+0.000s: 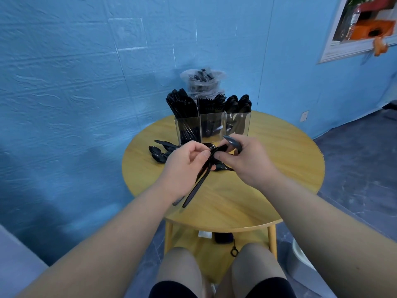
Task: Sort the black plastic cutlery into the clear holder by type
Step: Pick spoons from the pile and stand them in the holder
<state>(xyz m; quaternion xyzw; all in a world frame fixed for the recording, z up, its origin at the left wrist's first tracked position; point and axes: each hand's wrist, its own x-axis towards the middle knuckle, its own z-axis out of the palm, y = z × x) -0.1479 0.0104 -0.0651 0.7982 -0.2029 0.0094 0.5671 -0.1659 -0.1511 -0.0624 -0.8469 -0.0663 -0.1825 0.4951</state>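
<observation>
Black cutlery [200, 178] gripped by both hands, no writing legible

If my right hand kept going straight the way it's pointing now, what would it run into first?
Your right hand points left toward your left hand, so it would probably meet those fingers and the black cutlery held between them first, though depth is hard to judge.

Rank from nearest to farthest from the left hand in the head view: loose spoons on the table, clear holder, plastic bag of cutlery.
From the left hand:
1. Loose spoons, just left of it on the table.
2. Clear holder, behind, mid-table.
3. Plastic bag of cutlery, behind the holder.
</observation>
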